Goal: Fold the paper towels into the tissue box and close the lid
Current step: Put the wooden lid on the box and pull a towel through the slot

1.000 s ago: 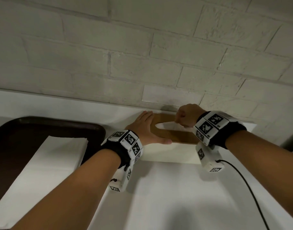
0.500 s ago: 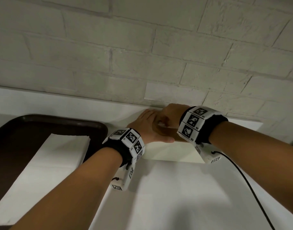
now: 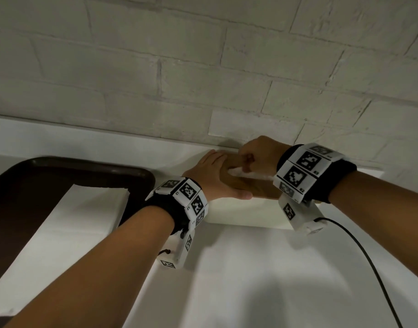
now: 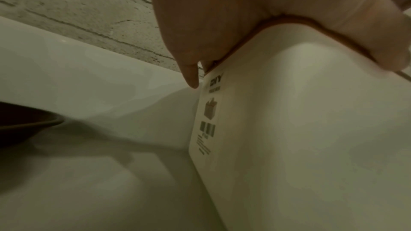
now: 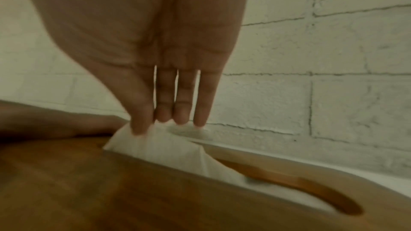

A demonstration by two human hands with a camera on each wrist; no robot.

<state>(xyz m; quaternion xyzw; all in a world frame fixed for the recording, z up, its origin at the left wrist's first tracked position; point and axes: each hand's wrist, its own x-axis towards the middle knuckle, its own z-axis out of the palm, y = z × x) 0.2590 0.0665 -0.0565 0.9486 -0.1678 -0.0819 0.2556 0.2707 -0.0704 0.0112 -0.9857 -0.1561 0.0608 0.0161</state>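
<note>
Box: white body with a wooden lid, standing on the white table against the brick wall, at 12 o'clock from you. The tray sits at 9 o'clock from it.
Lid: seated on the box; stiff and flat, with a long slot through it.
Towel: a white corner stands up out of the slot, the rest hidden inside.
Left hand: flat on the 9 o'clock end of the lid, fingers straight, pressing down, thumb along the near edge. It grips nothing.
Right hand: thumb and fingertips pinch the towel corner just above the slot.
Handling, towel: judge it light, limp and easy to tear. Take it at the folded corner, close to the slot, and pull straight up.
Handling, box: judge it light enough to lift with the towel, so keep the flat palm on the lid.
Stack: more white towels lie on the tray at 8 o'clock, untouched.
Risk: a sideways pull likely snags the sheet on the slot edge.
</note>
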